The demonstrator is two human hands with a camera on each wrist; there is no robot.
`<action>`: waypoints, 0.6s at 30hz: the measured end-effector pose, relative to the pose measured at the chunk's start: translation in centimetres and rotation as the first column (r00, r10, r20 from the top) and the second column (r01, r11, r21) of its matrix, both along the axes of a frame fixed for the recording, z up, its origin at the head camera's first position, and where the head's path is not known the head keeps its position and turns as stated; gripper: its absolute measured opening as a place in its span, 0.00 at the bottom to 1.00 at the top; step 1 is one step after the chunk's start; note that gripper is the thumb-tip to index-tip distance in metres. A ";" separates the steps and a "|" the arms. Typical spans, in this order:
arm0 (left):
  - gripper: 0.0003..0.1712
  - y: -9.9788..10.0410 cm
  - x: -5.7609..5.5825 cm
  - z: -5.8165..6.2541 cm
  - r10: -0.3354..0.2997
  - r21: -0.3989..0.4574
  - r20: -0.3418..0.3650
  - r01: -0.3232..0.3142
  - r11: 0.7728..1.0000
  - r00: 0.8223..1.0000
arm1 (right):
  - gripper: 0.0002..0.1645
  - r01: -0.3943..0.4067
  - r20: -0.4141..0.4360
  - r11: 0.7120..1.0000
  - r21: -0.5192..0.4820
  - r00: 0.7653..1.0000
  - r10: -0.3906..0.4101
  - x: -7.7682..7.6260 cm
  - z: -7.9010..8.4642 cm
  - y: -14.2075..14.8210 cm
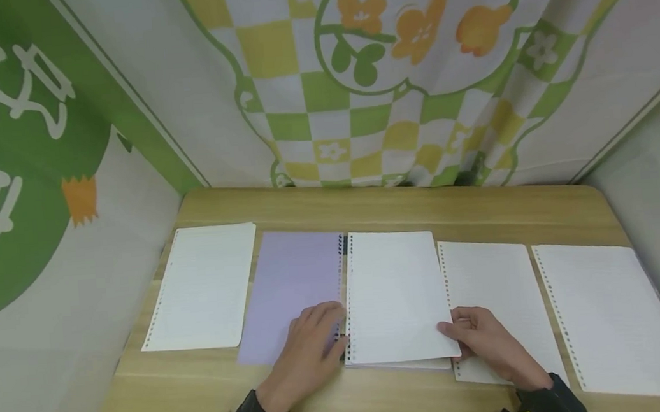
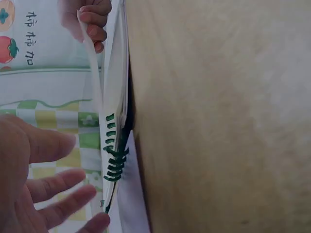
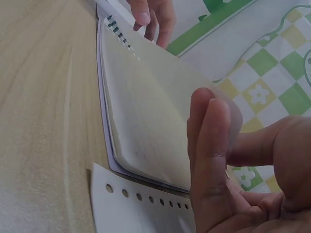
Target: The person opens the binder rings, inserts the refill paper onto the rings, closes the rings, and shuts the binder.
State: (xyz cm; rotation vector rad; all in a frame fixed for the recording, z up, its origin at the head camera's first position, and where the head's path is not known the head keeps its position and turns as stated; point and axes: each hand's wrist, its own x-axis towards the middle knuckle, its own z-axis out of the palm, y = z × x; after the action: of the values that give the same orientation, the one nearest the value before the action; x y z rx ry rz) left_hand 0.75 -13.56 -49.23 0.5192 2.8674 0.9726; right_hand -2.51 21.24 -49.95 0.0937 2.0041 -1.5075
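Observation:
A ring-bound notebook lies spread on the table, its purple cover [image 1: 289, 285] to the left and a stack of white punched sheets [image 1: 396, 291] to the right. Dark binding rings [image 2: 115, 155] run between them. My right hand [image 1: 483, 342] pinches the lower right corner of the top sheet [image 3: 165, 82] between thumb and fingers, and that edge is raised off the pages beneath. Beside the lower rings is my left hand [image 1: 311, 344], over the cover's edge with its fingers spread and nothing gripped.
Loose punched sheets lie flat on the wooden table [image 1: 165, 396]: one white sheet [image 1: 203, 285] at far left, another [image 1: 490, 284] just right of the notebook, a third [image 1: 613, 314] at far right. A patterned curtain [image 1: 381, 119] hangs behind the table.

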 end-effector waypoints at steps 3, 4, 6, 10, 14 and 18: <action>0.28 -0.1 0.4 -0.1 -0.042 -0.004 -0.005 0.042 0.999 0.999 | 0.20 0.007 0.014 1.000 -0.010 1.000 -0.007 0.1 -0.1 -0.1; 0.28 -0.1 0.6 -0.1 -0.056 -0.013 -0.009 0.056 0.998 0.998 | 0.20 0.010 0.017 1.000 -0.010 1.000 -0.010 0.1 -0.1 -0.2; 0.29 0.0 0.7 -0.3 -0.083 -0.032 -0.004 0.083 0.996 0.997 | 0.19 0.003 0.010 1.000 -0.012 1.000 -0.003 0.1 0.0 -0.3; 0.31 0.0 1.0 -0.6 -0.118 -0.078 0.016 0.119 0.990 0.993 | 0.19 -0.001 0.005 1.000 0.003 1.000 0.001 0.1 0.1 -0.5; 0.31 0.0 1.2 -0.8 -0.137 -0.083 0.015 0.138 0.987 0.990 | 0.19 0.000 -0.001 1.000 0.013 1.000 0.000 0.2 0.0 -0.5; 0.31 -0.1 1.2 -0.6 -0.138 -0.070 0.000 0.137 0.988 0.990 | 0.20 0.003 -0.003 1.000 -0.012 1.000 -0.003 0.2 -0.1 -0.3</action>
State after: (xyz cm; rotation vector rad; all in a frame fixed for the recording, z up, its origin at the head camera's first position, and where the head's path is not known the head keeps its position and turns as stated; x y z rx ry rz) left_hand 1.98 -13.63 -49.79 0.7029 2.8136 0.8473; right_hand -2.34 20.93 -50.01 0.0892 1.9975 -1.5225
